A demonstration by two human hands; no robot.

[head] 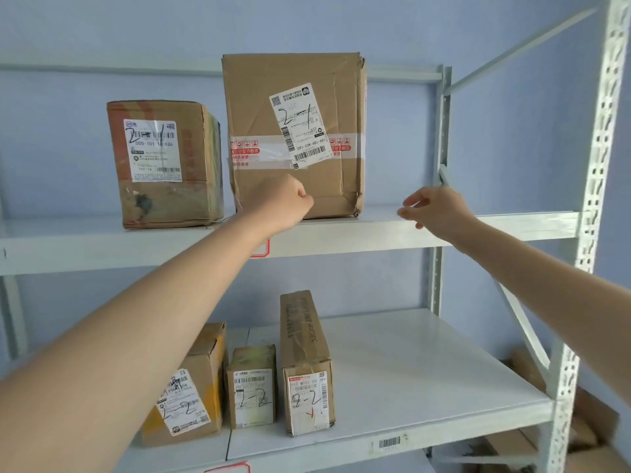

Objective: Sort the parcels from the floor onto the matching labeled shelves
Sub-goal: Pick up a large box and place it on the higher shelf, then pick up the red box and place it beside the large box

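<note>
Big parcel (293, 131) marked 2-1 sits beside other 2-1 box (164, 163), matching. Left hand (280, 203) fisted, empty, knuckles at its base; right hand (433, 208) loosely open, empty, to its right.

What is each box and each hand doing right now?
Large box: upright on the upper shelf, marked 2-1.
Smaller box: upright beside it, marked 2-1.
Three boxes: on the lower shelf, marked 2-2.
Left hand: curled against the large box.
Right hand: loosely open, holding nothing.
</note>
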